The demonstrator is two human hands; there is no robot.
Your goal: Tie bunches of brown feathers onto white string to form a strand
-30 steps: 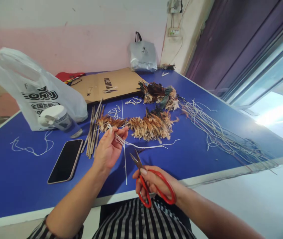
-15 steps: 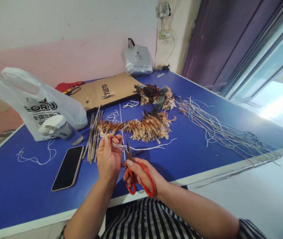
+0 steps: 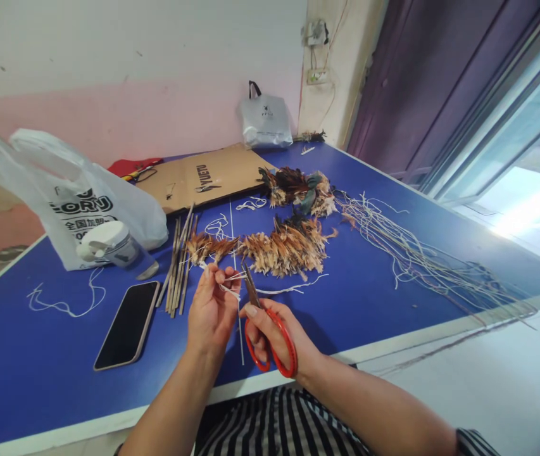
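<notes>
over this blue table (image 3: 364, 316), my left fingers (image 3: 208, 280) pinch white strings (image 3: 230, 291); my right fingers (image 3: 256, 314) grip red-handled scissors (image 3: 290, 354) just beside them. beyond both rises a pink-and-white wall (image 3: 156, 107), purple panelling (image 3: 416, 88) to the right.

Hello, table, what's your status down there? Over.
Left hand gripping thin white strings. Right hand holding red-handled metal scissors, blades beside the strings. Brown-and-cream feather cluster lies just beyond. Over.
</notes>
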